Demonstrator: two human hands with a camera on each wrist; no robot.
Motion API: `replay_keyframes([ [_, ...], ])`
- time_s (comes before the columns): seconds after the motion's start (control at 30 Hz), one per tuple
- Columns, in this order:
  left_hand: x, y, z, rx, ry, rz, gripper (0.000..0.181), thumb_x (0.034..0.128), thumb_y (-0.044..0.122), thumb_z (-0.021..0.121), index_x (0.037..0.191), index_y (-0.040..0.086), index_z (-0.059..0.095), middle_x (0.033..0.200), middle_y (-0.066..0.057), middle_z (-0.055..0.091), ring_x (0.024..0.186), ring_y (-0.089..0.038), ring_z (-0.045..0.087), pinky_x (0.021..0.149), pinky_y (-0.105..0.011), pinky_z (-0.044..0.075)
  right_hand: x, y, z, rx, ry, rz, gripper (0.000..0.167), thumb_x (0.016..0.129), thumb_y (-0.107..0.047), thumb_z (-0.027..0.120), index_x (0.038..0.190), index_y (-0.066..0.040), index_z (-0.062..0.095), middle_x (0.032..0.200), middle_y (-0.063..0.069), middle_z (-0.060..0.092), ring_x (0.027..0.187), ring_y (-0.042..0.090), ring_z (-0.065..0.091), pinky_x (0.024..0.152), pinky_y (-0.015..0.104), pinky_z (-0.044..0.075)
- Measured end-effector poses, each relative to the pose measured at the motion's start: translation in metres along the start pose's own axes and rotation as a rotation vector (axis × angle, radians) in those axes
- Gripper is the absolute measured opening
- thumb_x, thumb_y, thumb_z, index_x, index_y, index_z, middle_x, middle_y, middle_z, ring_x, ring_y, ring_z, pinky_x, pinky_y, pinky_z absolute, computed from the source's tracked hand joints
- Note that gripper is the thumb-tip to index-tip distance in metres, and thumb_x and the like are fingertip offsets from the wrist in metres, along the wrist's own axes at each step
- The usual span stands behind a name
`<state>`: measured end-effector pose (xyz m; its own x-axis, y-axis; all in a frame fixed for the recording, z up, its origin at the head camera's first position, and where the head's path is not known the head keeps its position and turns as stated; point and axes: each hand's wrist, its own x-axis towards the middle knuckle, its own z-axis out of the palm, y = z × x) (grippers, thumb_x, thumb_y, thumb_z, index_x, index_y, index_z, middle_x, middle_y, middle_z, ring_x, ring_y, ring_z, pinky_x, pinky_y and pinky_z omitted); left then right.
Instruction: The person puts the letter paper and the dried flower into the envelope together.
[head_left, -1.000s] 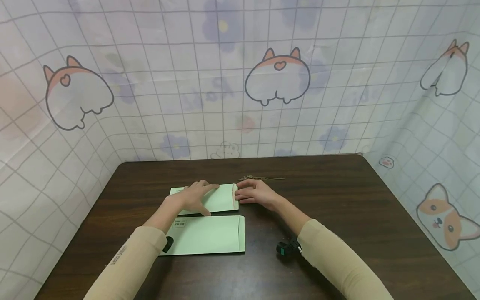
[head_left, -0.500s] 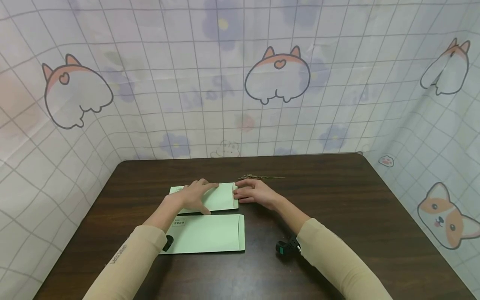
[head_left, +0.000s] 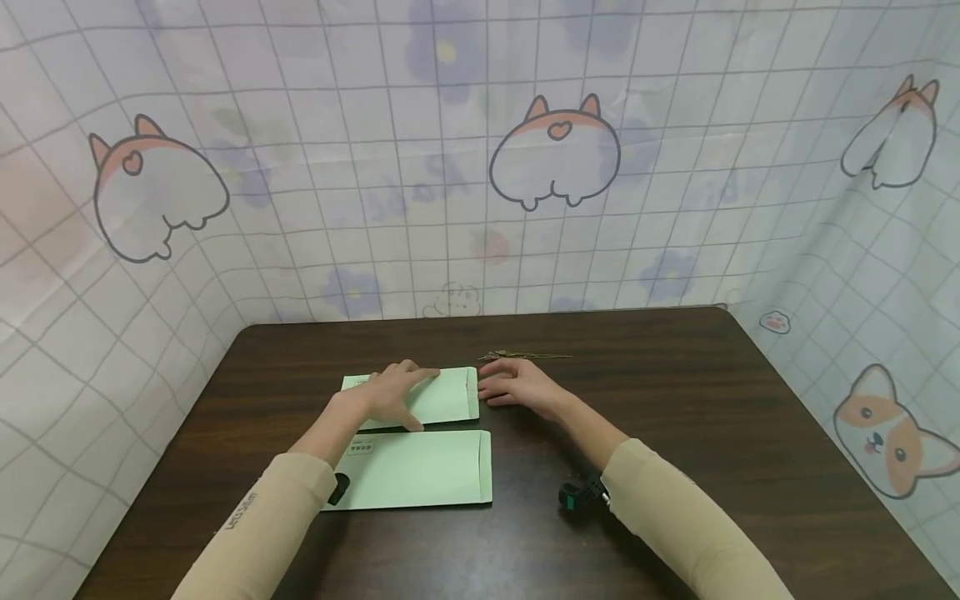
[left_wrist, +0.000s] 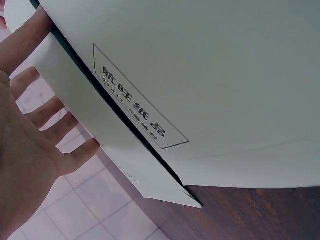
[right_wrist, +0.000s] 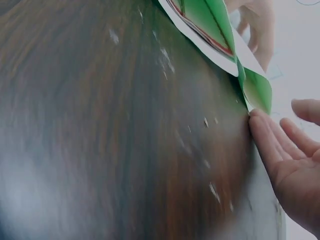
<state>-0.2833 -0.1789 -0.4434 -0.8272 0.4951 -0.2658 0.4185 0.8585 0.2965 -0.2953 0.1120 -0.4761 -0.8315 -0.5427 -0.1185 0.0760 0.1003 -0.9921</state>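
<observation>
Two pale green paper envelopes lie one behind the other on the table. My left hand (head_left: pixel 386 395) rests spread across the far envelope (head_left: pixel 446 398), its thumb by the edge facing the near envelope (head_left: pixel 427 471). In the left wrist view, a boxed printed label (left_wrist: pixel 137 105) shows on the near envelope. My right hand (head_left: pixel 523 388) is at the far envelope's right end, fingers extended and gripping nothing. The right wrist view has its fingertips (right_wrist: pixel 257 117) against or very close to that envelope's raised green-lined end (right_wrist: pixel 260 90); contact is hard to tell.
A thin bundle of dried stalks (head_left: pixel 525 356) lies behind my right hand. The dark wooden table (head_left: pixel 637 375) reaches back to a patterned curtain (head_left: pixel 465 250). A black wrist device (head_left: pixel 576 497) hangs below my right sleeve.
My right hand has shifted slightly right, from over the far envelope's end to its outer edge, and more of that end shows. My left hand has stayed in place.
</observation>
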Motion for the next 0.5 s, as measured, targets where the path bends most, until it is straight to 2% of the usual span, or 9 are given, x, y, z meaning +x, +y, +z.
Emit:
replay_keyframes([
  [0.2,-0.003,0.0,0.0,-0.023,0.011,0.026,0.096,0.0838,0.036,0.088,0.162,0.019,0.035,0.154,-0.018,0.035,0.142,-0.042,0.035,0.109,-0.074,0.024,-0.01,-0.001,-0.028,-0.082,0.06,-0.013,0.039,0.106,-0.01,0.058,0.137,0.014,0.053,0.123,0.03,0.064,0.108,0.036,0.068,0.091,0.042,0.057],
  [0.5,-0.004,0.0,0.0,-0.032,0.009,0.008,0.095,0.0841,0.034,0.088,0.162,0.019,0.035,0.156,-0.018,0.034,0.144,-0.042,0.033,0.11,-0.074,0.023,-0.024,-0.001,-0.064,-0.222,0.246,0.051,0.033,0.107,-0.014,0.057,0.129,0.011,0.062,0.109,0.02,0.065,0.091,0.026,0.068,0.081,0.039,0.059],
])
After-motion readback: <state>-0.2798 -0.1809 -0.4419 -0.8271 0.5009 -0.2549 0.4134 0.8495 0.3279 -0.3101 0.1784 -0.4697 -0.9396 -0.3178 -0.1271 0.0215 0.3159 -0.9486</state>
